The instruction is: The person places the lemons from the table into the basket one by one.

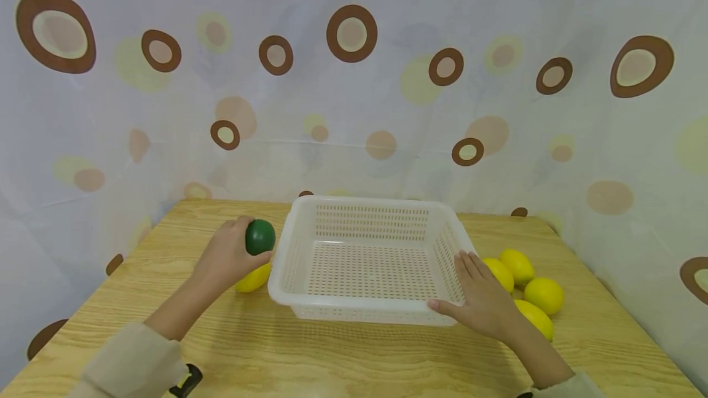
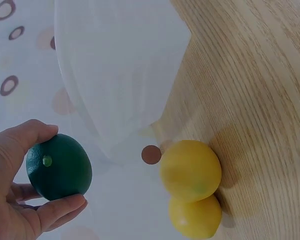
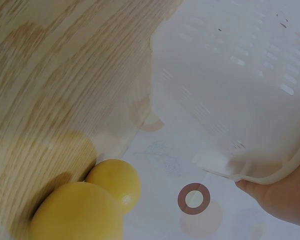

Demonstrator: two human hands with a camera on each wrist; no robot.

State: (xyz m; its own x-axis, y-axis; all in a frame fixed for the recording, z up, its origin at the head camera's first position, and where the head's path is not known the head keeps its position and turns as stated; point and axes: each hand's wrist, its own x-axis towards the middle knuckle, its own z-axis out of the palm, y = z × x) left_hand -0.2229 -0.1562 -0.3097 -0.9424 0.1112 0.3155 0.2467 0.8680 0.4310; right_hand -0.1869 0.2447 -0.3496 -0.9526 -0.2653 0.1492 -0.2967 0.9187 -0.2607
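Observation:
My left hand (image 1: 224, 252) grips a dark green lime (image 1: 260, 237) just left of a white plastic basket (image 1: 359, 303). In the left wrist view, thumb and fingers clasp the lime (image 2: 60, 167) from opposite sides, and its small stem mark shows. Beneath that hand on the table are yellow lemons (image 1: 253, 279); the left wrist view shows two, one lemon (image 2: 191, 170) partly covering the other. My right hand (image 1: 483, 303) rests on the basket's right rim, fingers fairly straight, thumb spread toward the front corner. Close up, part of that hand (image 3: 280, 200) touches the basket rim (image 3: 285, 172).
Several lemons (image 1: 544, 295) lie together on the wooden table (image 1: 354, 364), right of the basket and beside my right hand. A white cloth with brown rings (image 1: 351, 34) hangs behind the table and at its sides. The basket's slotted floor (image 1: 365, 269) is bare.

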